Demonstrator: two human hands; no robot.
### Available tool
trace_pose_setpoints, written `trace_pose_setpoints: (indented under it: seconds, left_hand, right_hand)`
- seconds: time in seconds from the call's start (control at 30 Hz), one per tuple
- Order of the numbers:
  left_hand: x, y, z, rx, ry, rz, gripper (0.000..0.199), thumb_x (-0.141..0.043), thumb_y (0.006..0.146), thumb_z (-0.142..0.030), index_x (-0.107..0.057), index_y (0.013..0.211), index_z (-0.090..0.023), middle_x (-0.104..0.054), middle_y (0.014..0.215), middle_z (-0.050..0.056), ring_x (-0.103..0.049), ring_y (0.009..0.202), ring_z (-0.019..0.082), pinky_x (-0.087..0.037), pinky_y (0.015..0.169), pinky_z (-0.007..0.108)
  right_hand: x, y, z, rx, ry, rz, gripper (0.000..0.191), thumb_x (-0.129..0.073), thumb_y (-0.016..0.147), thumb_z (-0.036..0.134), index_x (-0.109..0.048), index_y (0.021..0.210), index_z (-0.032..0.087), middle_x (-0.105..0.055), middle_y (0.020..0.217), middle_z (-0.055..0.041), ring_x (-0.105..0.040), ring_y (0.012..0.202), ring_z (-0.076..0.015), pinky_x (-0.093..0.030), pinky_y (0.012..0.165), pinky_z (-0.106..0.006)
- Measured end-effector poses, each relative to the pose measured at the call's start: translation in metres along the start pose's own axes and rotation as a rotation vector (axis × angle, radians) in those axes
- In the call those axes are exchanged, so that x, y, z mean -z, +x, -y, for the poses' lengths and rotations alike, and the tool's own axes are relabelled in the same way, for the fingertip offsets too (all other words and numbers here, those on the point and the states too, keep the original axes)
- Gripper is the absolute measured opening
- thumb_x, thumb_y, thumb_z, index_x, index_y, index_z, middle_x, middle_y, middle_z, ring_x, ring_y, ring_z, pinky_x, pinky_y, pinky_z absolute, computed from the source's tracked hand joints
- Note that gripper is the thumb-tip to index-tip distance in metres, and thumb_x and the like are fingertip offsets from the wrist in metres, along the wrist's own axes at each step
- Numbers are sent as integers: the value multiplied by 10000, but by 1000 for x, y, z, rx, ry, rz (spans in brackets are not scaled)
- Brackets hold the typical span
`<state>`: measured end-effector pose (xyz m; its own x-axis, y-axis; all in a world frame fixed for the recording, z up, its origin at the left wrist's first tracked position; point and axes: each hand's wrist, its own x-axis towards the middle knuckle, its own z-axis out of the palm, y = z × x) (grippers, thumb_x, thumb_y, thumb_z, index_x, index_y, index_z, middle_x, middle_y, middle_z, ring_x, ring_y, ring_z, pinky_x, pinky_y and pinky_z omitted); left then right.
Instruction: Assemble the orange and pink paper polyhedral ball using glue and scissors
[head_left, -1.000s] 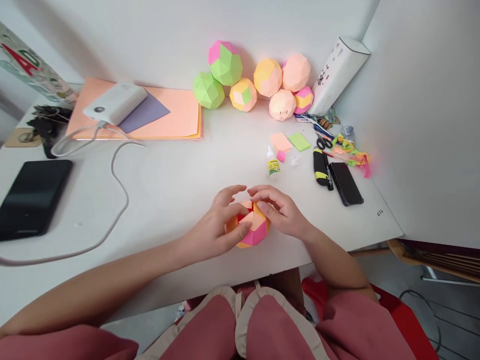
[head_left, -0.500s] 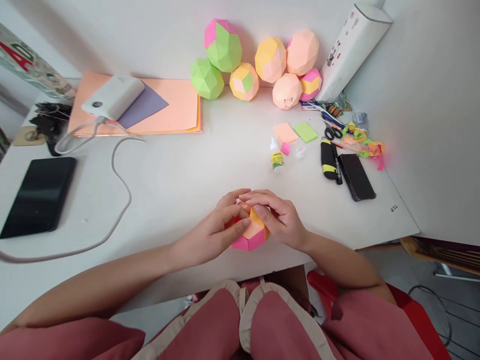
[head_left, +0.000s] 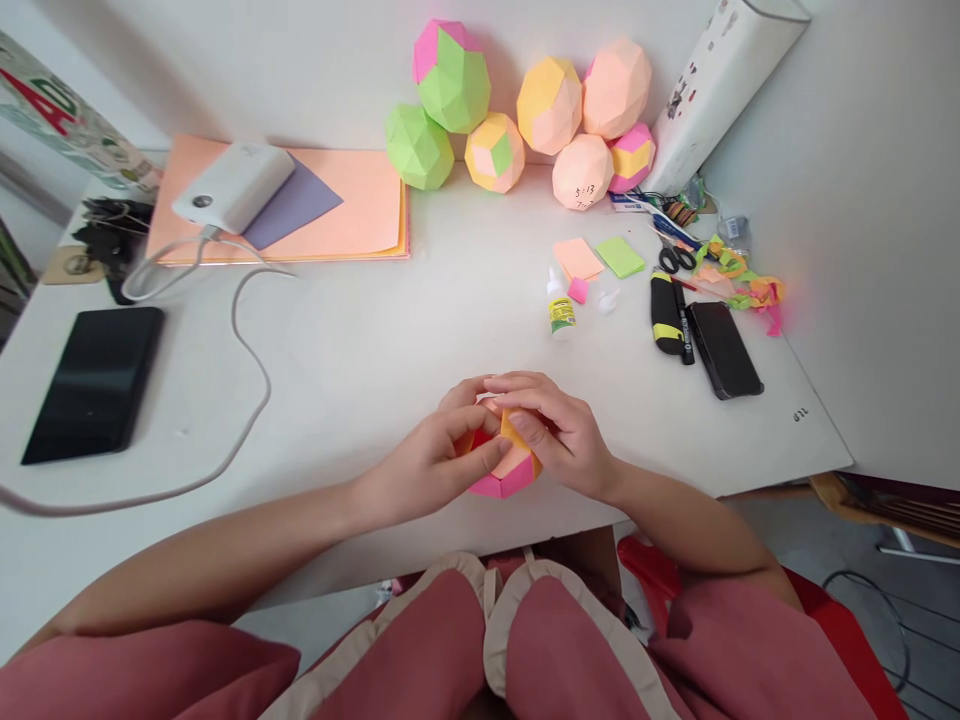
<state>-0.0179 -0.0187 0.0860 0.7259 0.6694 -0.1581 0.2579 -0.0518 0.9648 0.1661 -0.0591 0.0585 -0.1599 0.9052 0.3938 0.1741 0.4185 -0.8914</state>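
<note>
A partly hollow paper ball (head_left: 507, 484) in pink, peach and orange sits between both hands near the desk's front edge. My left hand (head_left: 442, 455) is closed on its left side, with the thumb over a peach face and the index finger at the opening. Around the orange right side, my right hand (head_left: 559, 435) is closed, its thumb on an orange panel and its fingers across the top. The fingers hide much of the ball's far side. Beyond the hands stands a small glue bottle (head_left: 561, 312) with a yellow-green label.
Several finished paper balls (head_left: 454, 85) are stacked against the wall. Peach sheets (head_left: 577, 258), a green sheet (head_left: 619, 257), scissors (head_left: 675, 258), a box cutter (head_left: 666, 315) and a phone (head_left: 724, 350) lie right. Leftward are a power bank (head_left: 234, 188), its cable (head_left: 255, 350) and a black tablet (head_left: 94, 385).
The camera view has shifted slightly. My left thumb has slid a little further over the peach face towards the right thumb. Both hands keep hold of the paper ball.
</note>
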Motion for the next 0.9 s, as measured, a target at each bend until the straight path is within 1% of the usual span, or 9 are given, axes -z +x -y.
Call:
trace_pose_setpoints:
  seconds: [0.13, 0.27, 0.43, 0.53, 0.6, 0.7, 0.77, 0.8, 0.9]
  left_hand:
    - [1, 0, 1, 21, -31, -19, 254, -515, 934, -374, -605, 777, -195, -532, 1243, 88, -543, 1181, 257, -538, 957, 415]
    - [0, 1, 1, 15, -6, -26, 285, -565, 910, -401, -578, 713, -195, -544, 1273, 82, -549, 1192, 264, -553, 956, 429]
    - [-1, 1, 1, 37, -37, -33, 275, -589, 893, -394, -605, 700, -199, -563, 1257, 76, -577, 1162, 256, -561, 939, 433]
    - [0, 1, 2, 57, -98, -38, 297, -603, 892, -441, -635, 718, -202, -523, 1366, 69, -594, 1172, 270, -569, 938, 442]
    - [1, 2, 4, 67, -129, -64, 311, -599, 899, -476, -651, 756, -204, -476, 1443, 69, -552, 1260, 301, -560, 967, 459]
    - [2, 4, 6, 35, -99, -151, 365, -573, 918, -516, -627, 748, -198, -469, 1458, 86, -401, 1417, 328, -501, 1060, 483]
    - [2, 6, 8, -11, -34, -224, 411, -540, 937, -537, -588, 712, -197, -493, 1424, 96, -321, 1471, 316, -458, 1111, 478]
    - [1, 7, 9, -32, -1, -252, 430, -515, 949, -547, -574, 705, -198, -505, 1404, 98, -311, 1477, 306, -449, 1121, 469]
    - [1, 10, 12, -76, 81, -290, 478, -416, 988, -563, -547, 706, -201, -524, 1369, 97, -328, 1466, 283, -446, 1126, 449]
  right_hand:
    - [0, 0, 1, -39, -25, 8, 237, -482, 1008, 350, -673, 1100, 244, -683, 1247, -90, -609, 1230, -205, -530, 1062, -449]
    - [0, 0, 1, -53, -30, 2, 251, -477, 1006, 391, -669, 1091, 252, -687, 1231, -87, -614, 1216, -209, -540, 1042, -455]
    - [-1, 1, 0, -10, -6, -7, 243, -476, 1010, 375, -668, 1090, 248, -686, 1218, -89, -611, 1204, -202, -537, 1036, -446]
    - [1, 1, 1, -38, 19, -25, 283, -425, 1028, 385, -660, 1101, 246, -676, 1227, -88, -603, 1220, -198, -525, 1048, -439]
    - [4, 1, 2, -112, 18, -68, 317, -399, 1033, 416, -648, 1126, 243, -656, 1257, -91, -592, 1242, -196, -511, 1067, -435]
    - [10, 0, 0, -222, 6, -101, 381, -391, 1020, 492, -612, 1201, 241, -582, 1365, -107, -543, 1312, -204, -470, 1115, -447]
    - [14, 0, -2, -239, -12, -43, 463, -449, 977, 564, -541, 1313, 259, -474, 1480, -117, -450, 1408, -233, -441, 1143, -475]
    - [16, 0, -4, -230, -44, 0, 551, -514, 934, 598, -483, 1379, 274, -403, 1536, -121, -383, 1457, -256, -424, 1155, -499]
    - [19, 1, -10, -131, -234, 103, 919, -723, 766, 627, -294, 1516, 312, -221, 1628, -134, -199, 1536, -323, -342, 1191, -582]
